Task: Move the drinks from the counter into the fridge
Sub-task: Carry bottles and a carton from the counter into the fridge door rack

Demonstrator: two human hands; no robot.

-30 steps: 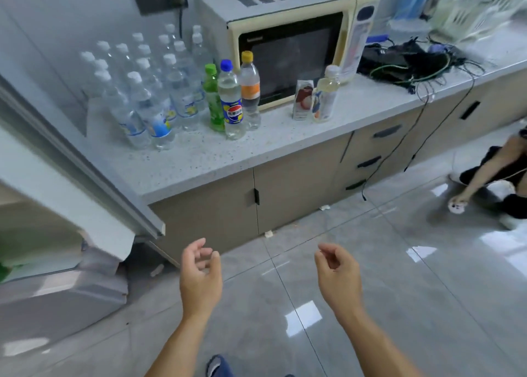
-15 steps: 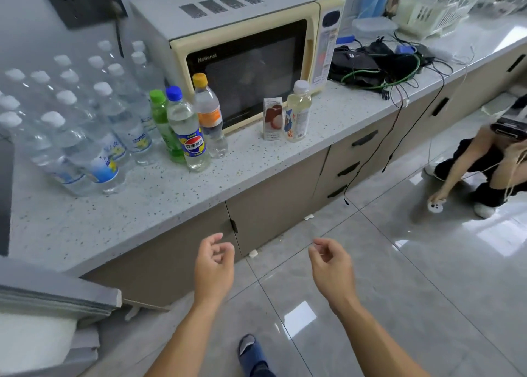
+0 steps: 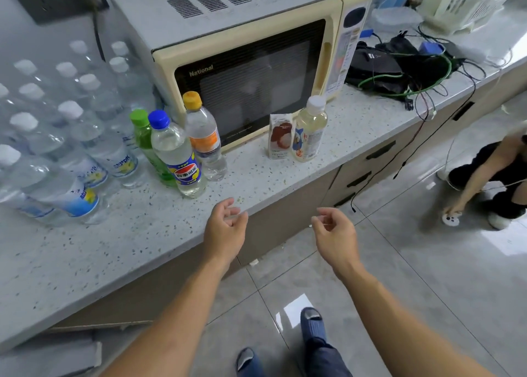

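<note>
On the speckled counter (image 3: 119, 251) stand a blue-capped Pepsi bottle (image 3: 178, 159), a green bottle (image 3: 145, 140) behind it and an orange-capped bottle (image 3: 204, 140) beside it. Further right are a small juice carton (image 3: 280, 137) and a white-capped pale drink bottle (image 3: 309, 132). Several white-capped water bottles (image 3: 71, 159) crowd the left. My left hand (image 3: 225, 231) hovers at the counter's front edge, fingers loosely curled, holding nothing. My right hand (image 3: 335, 235) hangs over the floor, also loosely curled with nothing in it. The fridge is out of view.
A cream microwave (image 3: 245, 62) stands behind the drinks. Black gear with tangled cables (image 3: 399, 68) and a white basket (image 3: 467, 3) lie to the right. A person (image 3: 490, 177) crouches on the tiled floor at the right. My feet show below.
The view has swung right, away from the fridge door, and closer to the counter. Both hands have come up toward the counter edge, still holding nothing.
</note>
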